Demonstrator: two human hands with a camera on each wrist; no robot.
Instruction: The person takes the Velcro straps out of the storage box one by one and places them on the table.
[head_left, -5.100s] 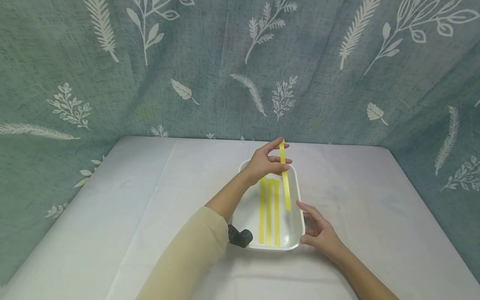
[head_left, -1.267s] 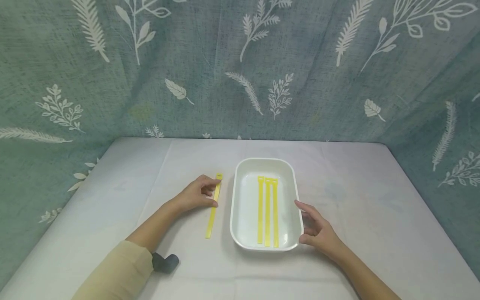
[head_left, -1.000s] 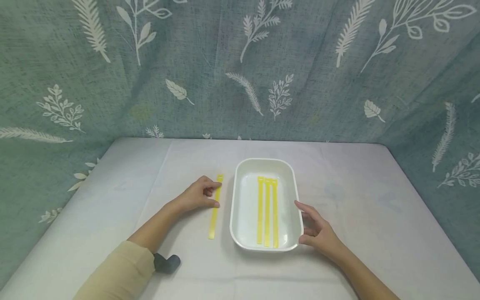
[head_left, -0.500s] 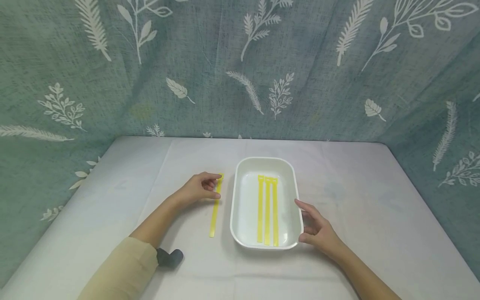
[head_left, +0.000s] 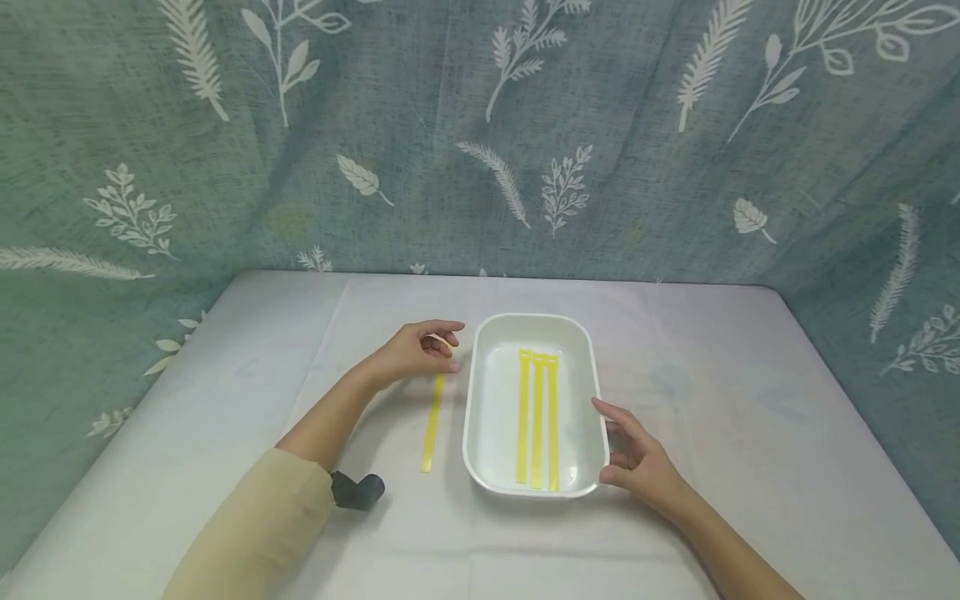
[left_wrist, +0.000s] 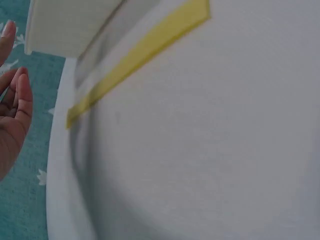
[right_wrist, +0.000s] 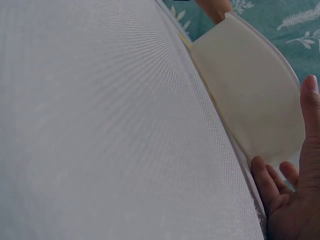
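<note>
My left hand (head_left: pixel 420 350) is raised over the upper end of a yellow cable strap (head_left: pixel 432 425), its fingers loosely bent with nothing between them. In the left wrist view that strap (left_wrist: pixel 135 55) lies flat on the white cloth, apart from the hand (left_wrist: pixel 15 110). To its right stands a white rectangular tray (head_left: pixel 470 417) holding three more yellow straps (head_left: pixel 537 425), side by side with their slotted heads at the far end. My right hand (head_left: pixel 641 462) rests at the tray's right side, fingertips and thumb touching the wall; the right wrist view shows its fingers (right_wrist: pixel 265 180) against the tray's outside.
The table (head_left: pixel 720 433) is covered in white cloth. A leaf-patterned teal curtain (head_left: pixel 420 125) hangs behind it and at both sides. A dark wrist-worn device (head_left: pixel 360 492) sticks out by the left sleeve (head_left: pixel 255 525).
From over the tray, my left hand brought a yellow strap to the cloth on the left, straightened it and let go, then lifted away and toward the tray. The right hand stayed put.
</note>
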